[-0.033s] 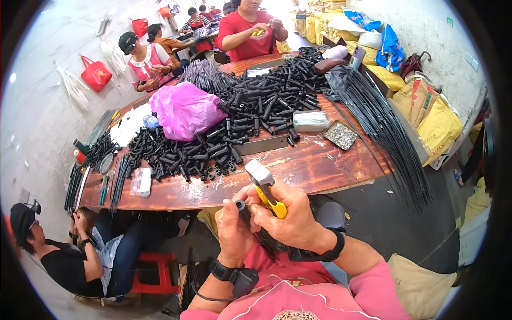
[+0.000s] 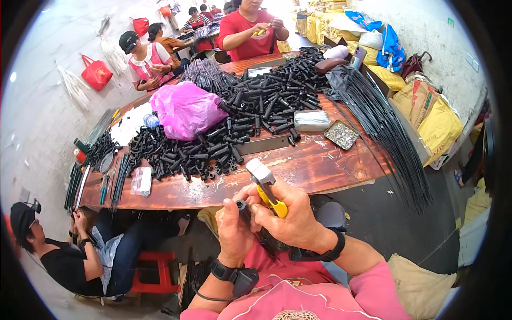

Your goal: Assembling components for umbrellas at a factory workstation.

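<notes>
My left hand (image 2: 233,232) is closed around a short black tube (image 2: 241,205), whose round open end points up beside my thumb. Close against it, my right hand (image 2: 290,216) grips pliers with yellow and black handles (image 2: 277,207); their metal head sticks up past my fingers. The right fingertips also touch the tube's side. Below both hands a bunch of thin dark strands or rods (image 2: 268,246) hangs over my lap; whether it joins the tube is hidden by my fingers.
On the wooden table (image 2: 320,170) lie a heap of black tubes (image 2: 266,106), a pink plastic bag (image 2: 186,111), a metal tin of small pieces (image 2: 341,135), a box of white sticks (image 2: 311,121) and long black rods (image 2: 378,122). A co-worker (image 2: 64,261) sits at left; others sit beyond.
</notes>
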Demonstrator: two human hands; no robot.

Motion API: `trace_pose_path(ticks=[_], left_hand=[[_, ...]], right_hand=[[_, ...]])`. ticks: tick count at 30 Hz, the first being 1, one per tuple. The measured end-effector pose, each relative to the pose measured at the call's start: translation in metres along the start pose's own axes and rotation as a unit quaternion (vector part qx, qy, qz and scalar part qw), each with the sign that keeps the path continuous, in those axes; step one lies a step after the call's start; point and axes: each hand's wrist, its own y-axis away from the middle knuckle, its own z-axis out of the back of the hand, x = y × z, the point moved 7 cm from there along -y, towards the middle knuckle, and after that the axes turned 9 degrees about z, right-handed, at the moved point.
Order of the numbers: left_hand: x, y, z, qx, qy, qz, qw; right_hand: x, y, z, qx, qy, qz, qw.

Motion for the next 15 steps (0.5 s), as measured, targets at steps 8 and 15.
trace_pose_path(ticks=[8,15], left_hand=[[0.0009,-0.0011,0.0030,0.021,0.011,0.001,1.000],[0.0022,0.0018,0.0021,0.023,0.005,0.007,1.000]], right_hand=[[0.0033,-0.0063,-0.0049,0.027,-0.039,-0.027,0.998],[0.0004,-0.0040,-0.0067,0.031,-0.103,-0.066,0.992]])
